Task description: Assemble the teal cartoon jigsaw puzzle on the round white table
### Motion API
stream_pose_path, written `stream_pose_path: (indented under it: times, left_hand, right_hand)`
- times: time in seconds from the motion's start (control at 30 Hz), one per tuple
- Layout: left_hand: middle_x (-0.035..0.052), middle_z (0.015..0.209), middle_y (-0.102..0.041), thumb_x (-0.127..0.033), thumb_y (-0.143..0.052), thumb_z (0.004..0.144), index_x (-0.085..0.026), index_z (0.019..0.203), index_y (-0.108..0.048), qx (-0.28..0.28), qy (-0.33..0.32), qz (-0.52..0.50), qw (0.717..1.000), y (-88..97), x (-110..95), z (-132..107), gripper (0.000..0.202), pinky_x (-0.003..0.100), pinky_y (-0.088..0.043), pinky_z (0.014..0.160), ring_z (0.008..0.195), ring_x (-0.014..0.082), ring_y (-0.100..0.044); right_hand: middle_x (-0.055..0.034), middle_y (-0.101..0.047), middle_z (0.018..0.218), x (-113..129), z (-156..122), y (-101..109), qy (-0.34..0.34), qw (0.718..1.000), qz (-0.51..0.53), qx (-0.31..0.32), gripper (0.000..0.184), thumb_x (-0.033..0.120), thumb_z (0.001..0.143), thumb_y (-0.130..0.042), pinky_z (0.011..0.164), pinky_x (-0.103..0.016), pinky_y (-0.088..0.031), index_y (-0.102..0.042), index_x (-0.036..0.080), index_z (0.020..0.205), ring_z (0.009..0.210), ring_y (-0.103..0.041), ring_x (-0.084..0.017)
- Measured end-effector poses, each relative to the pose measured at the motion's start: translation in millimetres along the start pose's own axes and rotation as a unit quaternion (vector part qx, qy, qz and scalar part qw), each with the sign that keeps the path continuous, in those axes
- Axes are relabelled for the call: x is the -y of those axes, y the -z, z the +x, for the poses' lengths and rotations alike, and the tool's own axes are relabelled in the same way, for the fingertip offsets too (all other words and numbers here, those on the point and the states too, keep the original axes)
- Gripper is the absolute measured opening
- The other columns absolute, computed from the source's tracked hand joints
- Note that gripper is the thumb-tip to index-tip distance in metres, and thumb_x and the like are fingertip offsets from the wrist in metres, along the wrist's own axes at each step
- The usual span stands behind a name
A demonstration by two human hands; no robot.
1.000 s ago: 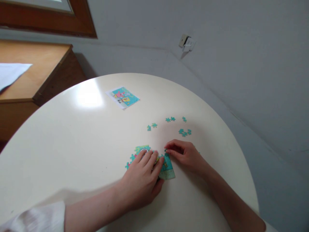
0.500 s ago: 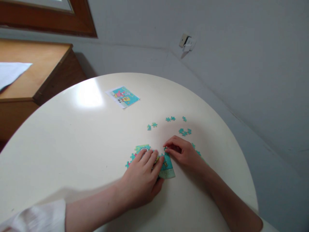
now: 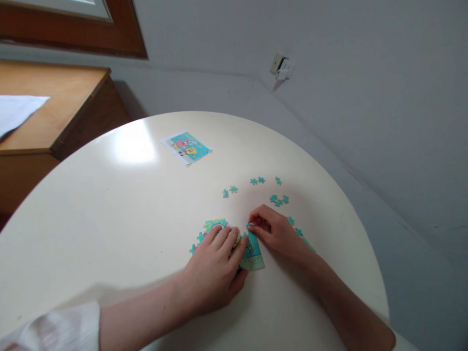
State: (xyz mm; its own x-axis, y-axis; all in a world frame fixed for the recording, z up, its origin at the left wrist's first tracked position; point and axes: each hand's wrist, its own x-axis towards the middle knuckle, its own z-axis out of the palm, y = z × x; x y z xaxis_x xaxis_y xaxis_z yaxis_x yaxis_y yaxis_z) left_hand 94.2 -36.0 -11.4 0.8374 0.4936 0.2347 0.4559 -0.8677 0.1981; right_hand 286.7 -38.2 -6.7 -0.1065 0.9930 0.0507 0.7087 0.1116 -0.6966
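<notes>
A partly joined jigsaw puzzle [image 3: 253, 262] in teal and green lies on the white table. My left hand [image 3: 218, 263] rests flat across it with fingers stretched out, covering much of its middle. At the puzzle's upper right edge, my right hand [image 3: 275, 229] pinches a small teal puzzle piece [image 3: 250, 226] between thumb and forefinger. The piece is mostly hidden by the fingertips, and I cannot tell whether it is locked in. More puzzle pieces [image 3: 299, 232] lie beside the right hand, partly behind its wrist.
Several loose teal pieces [image 3: 278, 200] are scattered beyond my hands. A printed cartoon picture [image 3: 190, 147] lies farther back on the round white table [image 3: 127, 209]. To the left stands a wooden cabinet [image 3: 73, 83] with a paper sheet [image 3: 20, 111]. A wall socket with a plug [image 3: 282, 68] is behind.
My right hand has shifted very slightly, with the pinched piece turned to show more teal at the puzzle's edge. My left hand stays in place.
</notes>
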Motion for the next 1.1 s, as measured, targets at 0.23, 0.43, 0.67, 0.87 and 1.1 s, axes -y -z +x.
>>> stream_pose_path:
  times: [0.23, 0.43, 0.67, 0.87, 1.1]
  left_hand:
    - [0.0162, 0.120, -0.053, -0.033, -0.046, 0.081, -0.009, 0.120, -0.050, -0.002, 0.000, 0.002, 1.000, -2.5, 1, 0, 0.046, 0.046, -0.036, 0.095, 0.107, 0.0306, -0.048]
    - [0.0156, 0.119, -0.053, -0.033, -0.045, 0.082, -0.010, 0.119, -0.051, -0.004, 0.000, -0.004, 1.000, -2.4, 1, -1, 0.044, 0.046, -0.036, 0.095, 0.108, 0.0299, -0.048]
    - [0.0155, 0.120, -0.053, -0.033, -0.046, 0.082, -0.010, 0.120, -0.051, -0.008, -0.002, -0.006, 1.000, -2.8, 1, -1, 0.044, 0.046, -0.036, 0.095, 0.108, 0.0300, -0.048]
    - [0.0151, 0.118, -0.053, -0.033, -0.046, 0.082, -0.010, 0.119, -0.051, -0.009, 0.002, -0.007, 1.000, -0.5, 1, 1, 0.044, 0.045, -0.037, 0.094, 0.107, 0.0297, -0.048]
    - [0.0158, 0.119, -0.052, -0.034, -0.045, 0.083, -0.009, 0.119, -0.051, -0.009, 0.004, -0.004, 1.000, -1.9, 0, -1, 0.044, 0.046, -0.035, 0.097, 0.111, 0.0306, -0.045]
  right_hand:
    - [0.0011, -0.054, 0.066, -1, -2, 10, 0.039, 0.993, -0.026, -0.110, 0.008, 0.015, 0.079, -0.051, 0.054, -0.023, -0.039, -0.053, 0.019, 0.072, 0.057, -0.046, -0.010]
    - [-0.0060, -0.060, 0.081, -36, 1, 32, -0.005, 0.963, -0.148, -0.224, 0.017, 0.022, 0.081, -0.048, 0.064, -0.030, -0.045, -0.062, 0.017, 0.090, 0.067, -0.053, -0.016]
    - [-0.0115, -0.060, 0.093, -54, 2, 30, -0.053, 0.943, -0.247, -0.219, 0.030, 0.034, 0.079, -0.053, 0.082, -0.041, -0.044, -0.065, 0.015, 0.098, 0.086, -0.055, -0.025]
    - [-0.0113, -0.061, 0.088, -56, 2, 30, -0.073, 0.934, -0.279, -0.210, 0.028, 0.038, 0.079, -0.053, 0.080, -0.042, -0.044, -0.067, 0.015, 0.087, 0.083, -0.054, -0.026]
    - [-0.0095, -0.060, 0.083, -58, 3, 31, -0.082, 0.942, -0.258, -0.197, 0.023, 0.036, 0.078, -0.053, 0.077, -0.040, -0.044, -0.065, 0.016, 0.081, 0.074, -0.054, -0.022]
